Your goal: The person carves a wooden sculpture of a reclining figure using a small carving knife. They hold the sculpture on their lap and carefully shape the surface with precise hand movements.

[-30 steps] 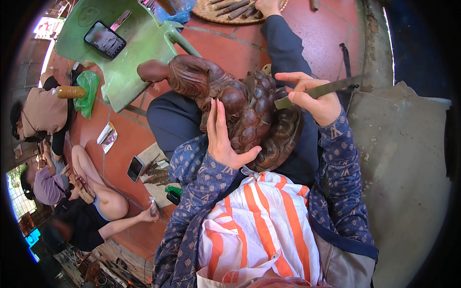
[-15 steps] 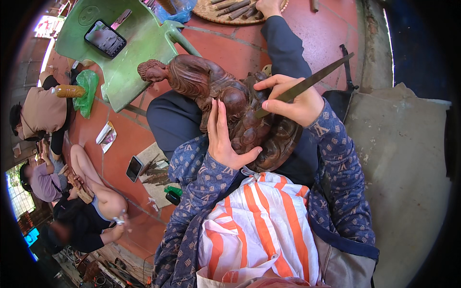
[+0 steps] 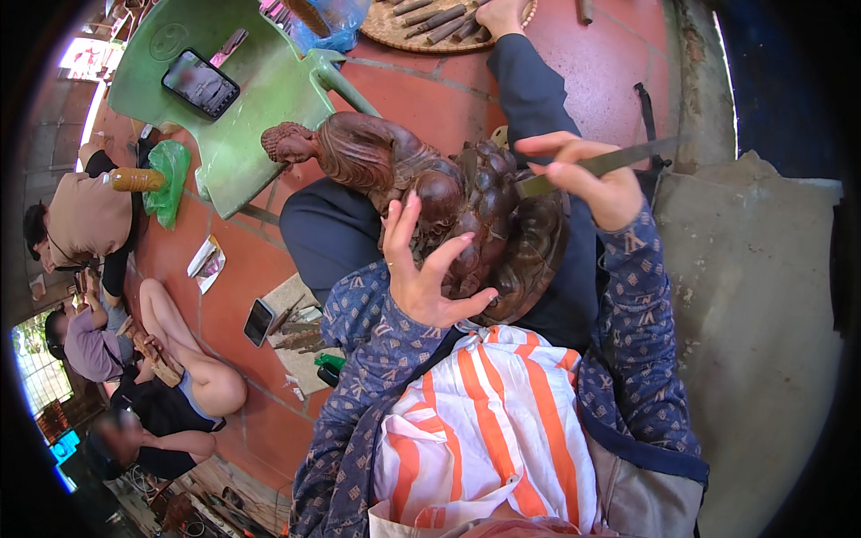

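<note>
A dark brown carved wooden statue (image 3: pixel 438 193) of a seated, robed figure lies across my lap, its head toward the left. My right hand (image 3: pixel 603 184) grips a long flat metal file (image 3: pixel 628 158) between thumb and fingers. One end of the file is at the carved base, though I cannot tell whether it touches; the other points up and right, blurred. My left hand (image 3: pixel 420 280) is open over the statue's near side, fingers spread and bent. Whether its fingertips touch the wood is unclear.
On a green plastic chair (image 3: pixel 256 134) at upper left lies a phone (image 3: pixel 201 83). A woven tray (image 3: pixel 386 22) holds wooden-looking sticks, with a dark-clothed limb beside it. Another phone (image 3: pixel 258 322) and thin tools (image 3: pixel 303 336) lie left. Several people sit far left. A striped cloth (image 3: pixel 489 421) covers my lap.
My left hand has lifted from lying flat on the statue, its fingers now spread and curled. My right hand has moved right with the file. The view has shifted slightly.
</note>
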Demonstrator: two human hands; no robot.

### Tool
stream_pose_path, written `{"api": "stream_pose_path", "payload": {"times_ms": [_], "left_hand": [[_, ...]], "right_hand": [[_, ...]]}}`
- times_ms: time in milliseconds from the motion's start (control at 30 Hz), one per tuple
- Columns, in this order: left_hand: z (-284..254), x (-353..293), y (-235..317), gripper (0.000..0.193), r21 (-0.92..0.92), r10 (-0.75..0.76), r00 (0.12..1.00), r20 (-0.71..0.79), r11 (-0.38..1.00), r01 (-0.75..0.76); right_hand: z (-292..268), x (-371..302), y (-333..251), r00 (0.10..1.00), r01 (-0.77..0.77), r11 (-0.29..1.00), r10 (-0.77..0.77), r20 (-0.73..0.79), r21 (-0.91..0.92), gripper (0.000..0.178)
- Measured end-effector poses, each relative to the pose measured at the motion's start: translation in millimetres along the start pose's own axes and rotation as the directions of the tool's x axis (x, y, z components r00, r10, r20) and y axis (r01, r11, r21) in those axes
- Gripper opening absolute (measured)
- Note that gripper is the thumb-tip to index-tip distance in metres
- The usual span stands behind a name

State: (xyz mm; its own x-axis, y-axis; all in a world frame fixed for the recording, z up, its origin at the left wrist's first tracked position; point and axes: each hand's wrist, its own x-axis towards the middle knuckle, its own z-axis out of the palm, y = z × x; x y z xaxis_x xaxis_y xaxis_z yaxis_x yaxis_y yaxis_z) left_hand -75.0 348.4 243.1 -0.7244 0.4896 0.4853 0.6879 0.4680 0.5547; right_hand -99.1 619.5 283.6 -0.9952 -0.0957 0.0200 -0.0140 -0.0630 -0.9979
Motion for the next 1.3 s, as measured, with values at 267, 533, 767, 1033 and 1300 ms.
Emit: {"api": "stream_pose_path", "payload": {"times_ms": [267,533,767,1033,1300], "left_hand": [[0.8,22.2,-2.2,0.051,0.162,-0.007,0.990,0.144,0.987,-0.016],[-8.7,28.3,7.9,0.103,0.204,-0.179,0.982,0.051,0.965,0.166],[-16.1,41.0,76.0,0.057,-0.444,0.438,0.892,0.109,0.825,-0.351],[23.7,36.0,91.7,0.030,-0.475,0.612,0.783,-0.114,0.658,-0.584],[24.3,49.1,79.9,0.022,-0.507,0.582,0.808,-0.090,0.672,-0.540]], "right_hand": [[-11.3,-46.7,10.2,0.941,-0.113,0.983,0.153,-0.301,0.146,0.018],[16.9,-55.7,-10.6,0.909,-0.150,0.974,0.204,-0.364,0.172,0.008],[66.9,-66.8,20.7,0.909,0.389,0.872,-0.415,-0.027,-0.296,0.022],[87.5,-59.0,14.8,0.855,0.342,0.671,-0.512,-0.079,-0.658,0.021],[92.0,-46.6,15.1,0.863,0.276,0.675,-0.488,-0.133,-0.684,0.020]]}}
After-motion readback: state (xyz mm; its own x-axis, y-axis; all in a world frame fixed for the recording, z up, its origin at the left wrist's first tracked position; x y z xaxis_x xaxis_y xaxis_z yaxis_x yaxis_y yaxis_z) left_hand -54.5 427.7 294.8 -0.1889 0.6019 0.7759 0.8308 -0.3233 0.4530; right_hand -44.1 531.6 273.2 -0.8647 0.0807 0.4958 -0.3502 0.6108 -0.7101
